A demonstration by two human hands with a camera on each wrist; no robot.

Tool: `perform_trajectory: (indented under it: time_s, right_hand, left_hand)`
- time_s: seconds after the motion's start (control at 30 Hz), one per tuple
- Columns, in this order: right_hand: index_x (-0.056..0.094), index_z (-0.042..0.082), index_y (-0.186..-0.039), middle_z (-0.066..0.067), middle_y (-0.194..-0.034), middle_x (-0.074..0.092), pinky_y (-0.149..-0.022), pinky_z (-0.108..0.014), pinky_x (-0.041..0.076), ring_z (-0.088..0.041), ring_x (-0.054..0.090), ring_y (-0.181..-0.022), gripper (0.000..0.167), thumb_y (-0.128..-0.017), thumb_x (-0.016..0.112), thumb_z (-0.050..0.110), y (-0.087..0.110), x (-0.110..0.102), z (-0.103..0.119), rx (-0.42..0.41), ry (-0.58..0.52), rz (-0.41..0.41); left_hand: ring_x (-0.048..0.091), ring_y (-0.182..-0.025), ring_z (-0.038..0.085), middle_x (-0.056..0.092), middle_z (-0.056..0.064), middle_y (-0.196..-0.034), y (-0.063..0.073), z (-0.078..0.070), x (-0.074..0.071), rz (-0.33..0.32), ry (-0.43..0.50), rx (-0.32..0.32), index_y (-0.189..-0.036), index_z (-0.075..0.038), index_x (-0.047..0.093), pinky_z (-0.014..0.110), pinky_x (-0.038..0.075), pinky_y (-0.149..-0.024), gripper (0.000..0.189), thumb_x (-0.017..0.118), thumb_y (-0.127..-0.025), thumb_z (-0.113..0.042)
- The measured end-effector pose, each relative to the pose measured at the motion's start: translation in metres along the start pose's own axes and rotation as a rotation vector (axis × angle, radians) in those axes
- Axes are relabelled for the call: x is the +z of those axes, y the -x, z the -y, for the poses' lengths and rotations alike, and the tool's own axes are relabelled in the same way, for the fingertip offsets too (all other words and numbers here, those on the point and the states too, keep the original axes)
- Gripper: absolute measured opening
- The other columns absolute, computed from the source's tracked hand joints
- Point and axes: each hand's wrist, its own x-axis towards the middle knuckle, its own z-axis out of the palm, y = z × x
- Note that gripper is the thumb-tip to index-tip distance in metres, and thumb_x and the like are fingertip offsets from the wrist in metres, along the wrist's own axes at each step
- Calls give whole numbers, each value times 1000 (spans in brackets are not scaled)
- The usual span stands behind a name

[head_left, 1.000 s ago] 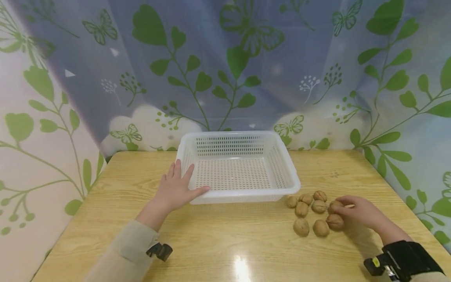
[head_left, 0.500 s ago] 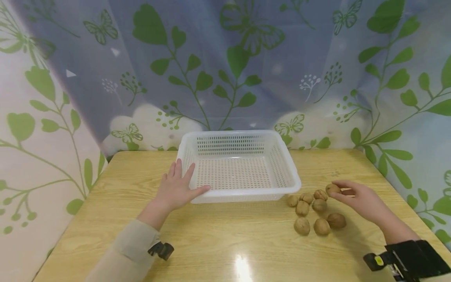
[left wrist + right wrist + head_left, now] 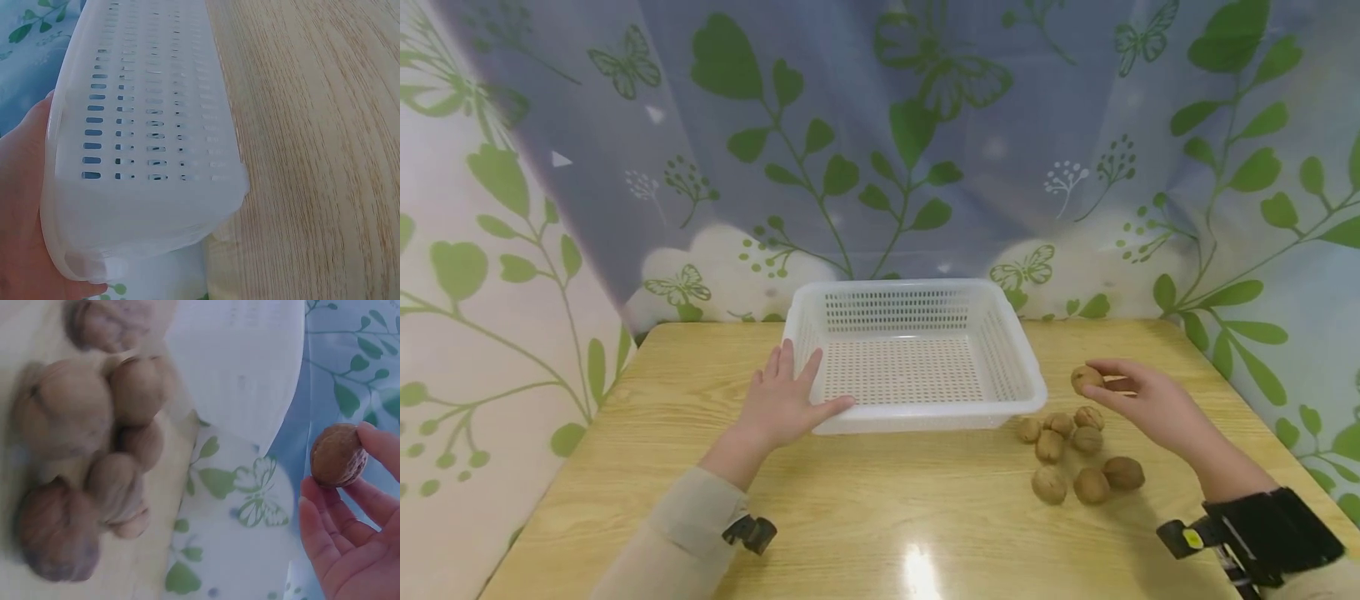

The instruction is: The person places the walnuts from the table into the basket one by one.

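Note:
A white plastic basket (image 3: 925,410) with slotted walls stands toward the back of the table. My left hand (image 3: 781,407) rests on its near left corner, fingers spread over the rim and straight; the left wrist view shows the hand along the rim of the basket (image 3: 144,206). My right hand (image 3: 1150,404) pinches a walnut (image 3: 1086,380) between thumb and fingers, raised beyond the other walnuts. That same walnut (image 3: 339,455) shows clearly at the fingertips in the right wrist view. Several more walnuts (image 3: 1049,447) lie loosely grouped on the table right of the basket's near corner.
The wooden table (image 3: 850,517) runs back to a patterned curtain (image 3: 880,167) with green leaves and butterflies, close behind the basket. More curtain hangs at the left and right sides. The walnuts lie between the basket and the right arm.
My right hand has picked a walnut up from the group's right side and moved it up, back and slightly left, toward the basket. The left hand stays on the basket's corner.

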Motion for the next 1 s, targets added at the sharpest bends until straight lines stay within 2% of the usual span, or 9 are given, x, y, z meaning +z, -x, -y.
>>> perform_trajectory:
  time_s: [0.4, 0.63, 0.8, 1.0]
  right_hand:
    - [49, 5, -134, -20, -132, 49, -85, -52, 45, -36, 55, -110, 59, -90, 59, 43, -47, 11, 46, -75, -84, 9]
    - [45, 6, -137, -17, -130, 50, -92, -51, 41, -31, 54, -112, 65, -88, 58, 48, -76, 21, 73, -92, -113, 99]
    - [48, 6, -135, -14, -125, 54, -93, -49, 41, -30, 56, -110, 59, -89, 61, 42, -95, 30, 93, -151, -161, 139]
    - [48, 7, -135, -14, -131, 50, -92, -48, 43, -30, 55, -112, 58, -89, 61, 39, -113, 38, 112, -180, -171, 168]
  left_hand:
    - [1, -137, 46, -2, 29, -150, 0, -2, -4, -1, -22, -1, -150, -13, 19, 63, 11, -104, 97, 35, -80, -78]
    - [2, -137, 47, -1, 30, -150, 1, -5, -4, 7, -25, -6, -150, -12, 20, 64, 11, -104, 96, 35, -81, -77]
    - [3, -137, 47, 0, 30, -150, 2, -5, -3, 13, -36, -8, -150, -13, 20, 63, 12, -104, 97, 35, -80, -78]
    - [2, -137, 46, -2, 29, -151, 2, -5, -1, 14, -36, -9, -150, -13, 19, 63, 12, -104, 97, 34, -80, -79]
